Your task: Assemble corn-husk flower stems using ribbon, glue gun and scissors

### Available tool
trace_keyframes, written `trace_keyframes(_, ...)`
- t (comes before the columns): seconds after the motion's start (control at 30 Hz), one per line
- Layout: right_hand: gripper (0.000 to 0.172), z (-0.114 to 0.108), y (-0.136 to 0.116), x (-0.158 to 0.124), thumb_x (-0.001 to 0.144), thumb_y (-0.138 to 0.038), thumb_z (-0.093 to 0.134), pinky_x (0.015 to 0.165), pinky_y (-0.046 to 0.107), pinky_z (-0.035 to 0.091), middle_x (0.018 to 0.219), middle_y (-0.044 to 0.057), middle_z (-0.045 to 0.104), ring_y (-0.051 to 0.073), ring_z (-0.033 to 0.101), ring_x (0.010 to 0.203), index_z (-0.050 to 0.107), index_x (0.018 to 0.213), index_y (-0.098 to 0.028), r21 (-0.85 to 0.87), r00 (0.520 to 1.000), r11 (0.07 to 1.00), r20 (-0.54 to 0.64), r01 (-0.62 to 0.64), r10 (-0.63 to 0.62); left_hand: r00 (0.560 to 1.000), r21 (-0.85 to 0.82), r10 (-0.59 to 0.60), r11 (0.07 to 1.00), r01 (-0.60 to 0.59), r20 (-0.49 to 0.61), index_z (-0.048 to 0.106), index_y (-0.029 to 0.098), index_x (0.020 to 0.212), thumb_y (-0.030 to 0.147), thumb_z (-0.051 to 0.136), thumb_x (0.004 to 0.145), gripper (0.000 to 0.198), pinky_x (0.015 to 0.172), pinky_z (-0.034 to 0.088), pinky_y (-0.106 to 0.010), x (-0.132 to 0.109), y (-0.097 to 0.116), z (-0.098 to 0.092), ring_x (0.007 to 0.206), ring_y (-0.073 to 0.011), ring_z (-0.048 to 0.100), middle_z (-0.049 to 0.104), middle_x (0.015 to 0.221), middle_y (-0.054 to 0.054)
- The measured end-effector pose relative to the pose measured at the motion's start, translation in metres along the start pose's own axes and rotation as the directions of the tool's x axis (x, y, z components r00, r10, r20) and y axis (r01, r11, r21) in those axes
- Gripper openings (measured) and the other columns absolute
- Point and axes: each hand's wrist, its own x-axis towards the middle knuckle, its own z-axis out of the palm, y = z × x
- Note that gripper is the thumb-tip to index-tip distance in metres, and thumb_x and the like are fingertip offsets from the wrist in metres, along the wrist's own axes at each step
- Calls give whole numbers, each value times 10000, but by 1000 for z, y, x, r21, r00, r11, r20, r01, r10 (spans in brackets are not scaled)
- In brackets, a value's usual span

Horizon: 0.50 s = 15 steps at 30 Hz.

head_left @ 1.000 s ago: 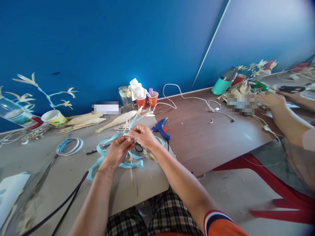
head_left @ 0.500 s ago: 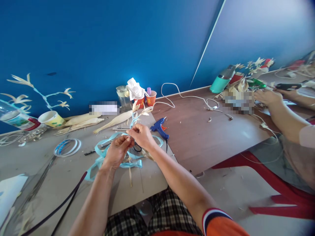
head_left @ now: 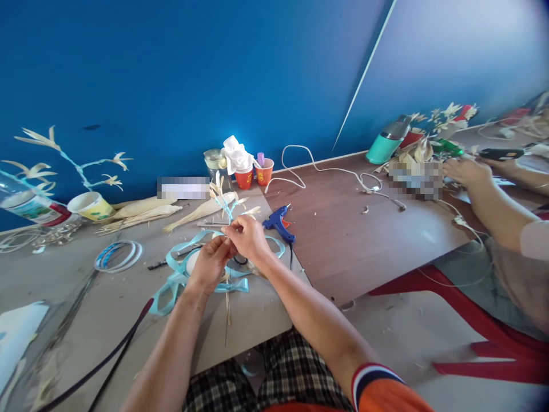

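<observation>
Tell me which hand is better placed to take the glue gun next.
The right hand, likely: the glue gun lies just to its right, while the left hand is farther away, with the right between. Both seem to pinch the sprig, so the right would have to let go first.

The flower sprig (head_left: 229,214) is held roughly upright, pale slender petals (head_left: 218,186) topping light-blue branches, thin dark stem (head_left: 226,332) extending below.
</observation>
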Motion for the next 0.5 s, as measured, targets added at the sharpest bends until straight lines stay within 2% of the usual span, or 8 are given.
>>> trace_keyframes(0.13, 287, 3, 3, -1, 793, -412, 553, 547, 218, 371, 562, -10, 548, 122, 509, 588, 535, 614, -189, 148, 997, 989, 69, 7, -18, 999, -109, -14, 994, 10, -39, 587, 152, 606, 315, 727, 663, 222, 591, 406, -218, 1, 0, -1, 572, -85, 465, 511, 581, 24)
trace_keyframes(0.27, 341, 7, 4, -2, 839, -439, 468, 514, 205, 367, 543, -14, 542, 105, 490, 536, 530, 631, -177, 337, 988, 941, 153, -41, -12, 995, -210, -42, 977, 21, -94, 581, 144, 609, 288, 732, 653, 213, 601, 424, -231, 0, 6, -2, 546, -77, 463, 502, 574, 29)
trace_keyframes(0.5, 346, 8, 10, 0, 814, -430, 487, 530, 205, 316, 586, -18, 486, 97, 445, 581, 568, 641, -141, 258, 995, 966, 99, 3, -30, 991, -296, -69, 955, 32, -116, 592, 146, 695, 247, 739, 652, 184, 608, 429, -219, 0, 13, -6, 537, -63, 453, 491, 582, 42)
